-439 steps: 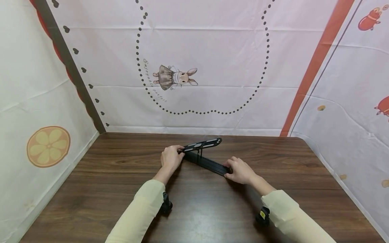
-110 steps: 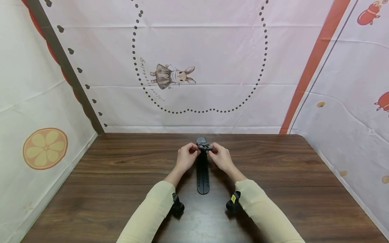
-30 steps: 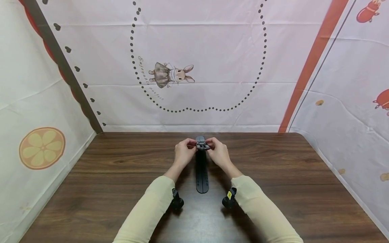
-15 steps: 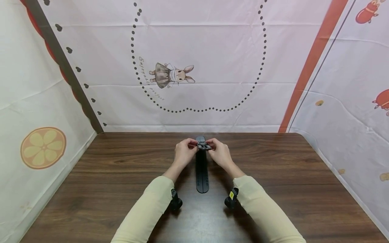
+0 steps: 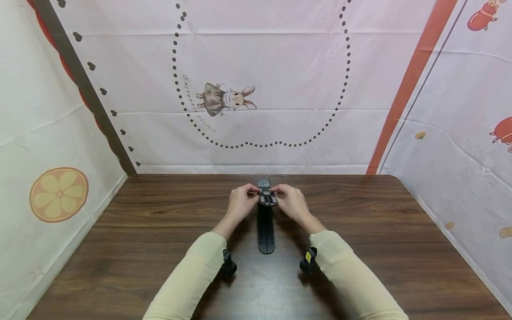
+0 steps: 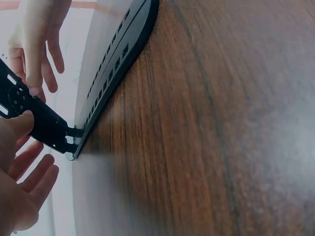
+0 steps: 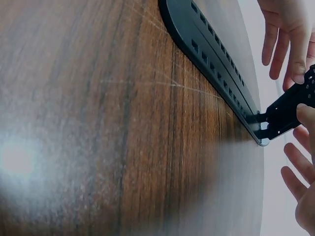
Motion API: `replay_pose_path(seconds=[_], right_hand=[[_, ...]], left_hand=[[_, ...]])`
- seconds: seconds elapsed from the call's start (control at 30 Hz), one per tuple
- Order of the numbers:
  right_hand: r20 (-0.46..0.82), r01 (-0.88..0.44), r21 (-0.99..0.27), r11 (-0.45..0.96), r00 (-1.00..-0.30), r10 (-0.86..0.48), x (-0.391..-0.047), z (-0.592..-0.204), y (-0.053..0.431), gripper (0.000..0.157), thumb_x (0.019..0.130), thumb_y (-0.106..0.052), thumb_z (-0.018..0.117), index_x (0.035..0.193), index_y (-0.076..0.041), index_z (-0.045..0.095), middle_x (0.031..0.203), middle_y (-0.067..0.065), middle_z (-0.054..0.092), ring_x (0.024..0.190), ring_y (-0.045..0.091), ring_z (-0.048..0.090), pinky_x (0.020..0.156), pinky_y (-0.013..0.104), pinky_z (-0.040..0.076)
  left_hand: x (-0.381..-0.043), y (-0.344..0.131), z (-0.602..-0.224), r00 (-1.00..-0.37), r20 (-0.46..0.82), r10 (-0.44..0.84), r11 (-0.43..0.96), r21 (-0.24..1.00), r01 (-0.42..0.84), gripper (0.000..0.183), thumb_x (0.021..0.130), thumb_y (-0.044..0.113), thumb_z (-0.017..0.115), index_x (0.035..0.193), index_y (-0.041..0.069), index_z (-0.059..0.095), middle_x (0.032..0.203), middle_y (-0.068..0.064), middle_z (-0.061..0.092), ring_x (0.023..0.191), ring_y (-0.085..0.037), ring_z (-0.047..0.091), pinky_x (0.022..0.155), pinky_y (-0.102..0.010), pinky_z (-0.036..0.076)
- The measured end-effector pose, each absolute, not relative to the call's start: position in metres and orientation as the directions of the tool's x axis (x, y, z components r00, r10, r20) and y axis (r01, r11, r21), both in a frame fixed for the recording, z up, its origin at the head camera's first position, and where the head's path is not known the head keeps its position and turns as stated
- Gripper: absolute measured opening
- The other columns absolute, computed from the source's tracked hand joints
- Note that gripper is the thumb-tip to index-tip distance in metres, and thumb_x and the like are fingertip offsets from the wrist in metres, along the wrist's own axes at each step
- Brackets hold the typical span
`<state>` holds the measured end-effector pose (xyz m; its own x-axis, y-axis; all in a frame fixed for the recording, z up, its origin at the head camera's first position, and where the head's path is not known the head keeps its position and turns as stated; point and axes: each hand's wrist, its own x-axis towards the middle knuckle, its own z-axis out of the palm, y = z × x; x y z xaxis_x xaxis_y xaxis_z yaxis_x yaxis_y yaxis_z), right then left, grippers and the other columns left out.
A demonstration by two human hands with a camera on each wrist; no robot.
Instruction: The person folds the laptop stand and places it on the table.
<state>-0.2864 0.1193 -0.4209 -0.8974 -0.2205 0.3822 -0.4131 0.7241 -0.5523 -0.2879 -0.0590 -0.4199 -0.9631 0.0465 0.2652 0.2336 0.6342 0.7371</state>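
A black folding stand lies lengthwise away from me on the table, its long slotted base [image 5: 266, 235] flat on the wood. A hinged upper plate [image 5: 267, 198] with grey inlays is raised at an angle over the base's far part. My left hand [image 5: 241, 200] pinches the plate's left edge between thumb and finger. At the right edge, my right hand [image 5: 292, 201] pinches it likewise. In the left wrist view, two short hinge arms [image 6: 73, 139] join the plate to the base's end, and the other fingers of both hands extend past the plate.
The brown wooden table [image 5: 168, 213] reaches a white printed cloth [image 5: 280, 80] at the back and sides. Dark wrist cameras sit at the left [image 5: 228, 266] and right [image 5: 309, 262] sleeve cuffs.
Since half a second ago the upper plate has tilted toward me, its near end lower and more of its face showing. Both hands keep their pinch. Much earlier, the stand lay slanted across the table.
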Motion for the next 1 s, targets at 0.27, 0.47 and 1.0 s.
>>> replay_pose_path(seconds=[0.27, 0.47, 1.0], right_hand=[[0.397, -0.458, -0.488, 0.743, -0.875, -0.278, -0.2855, -0.4212, 0.1221, 0.020, 0.082, -0.018, 0.069, 0.102, -0.016, 0.069, 0.102, 0.001, 0.068, 0.093, 0.018, 0.065, 0.077, 0.037, 0.051], [0.394, -0.468, -0.459, 0.755, -0.869, -0.298, -0.2852, -0.4227, 0.1223, 0.019, 0.081, -0.018, 0.070, 0.100, -0.016, 0.069, 0.100, -0.001, 0.068, 0.093, 0.018, 0.065, 0.077, 0.036, 0.051], [0.381, -0.504, -0.366, 0.782, -0.848, -0.369, -0.2795, -0.4252, 0.1219, 0.019, 0.078, -0.016, 0.073, 0.096, -0.015, 0.068, 0.097, -0.002, 0.066, 0.093, 0.017, 0.063, 0.078, 0.035, 0.051]], left_hand=[[-0.2881, -0.0633, -0.4233, -0.965, 0.242, 0.103, 0.661, 0.708, 0.248, 0.015, 0.081, 0.019, 0.070, 0.096, 0.017, 0.068, 0.100, -0.001, 0.070, 0.095, -0.018, 0.065, 0.082, -0.036, 0.051], [-0.2875, -0.0657, -0.4240, -0.963, 0.235, 0.132, 0.684, 0.682, 0.260, 0.016, 0.080, 0.020, 0.071, 0.095, 0.018, 0.068, 0.099, 0.001, 0.070, 0.097, -0.019, 0.064, 0.081, -0.037, 0.051], [-0.2847, -0.0690, -0.4274, -0.950, 0.234, 0.205, 0.754, 0.581, 0.306, 0.017, 0.077, 0.019, 0.075, 0.092, 0.017, 0.067, 0.098, -0.001, 0.070, 0.095, -0.020, 0.064, 0.080, -0.037, 0.051]])
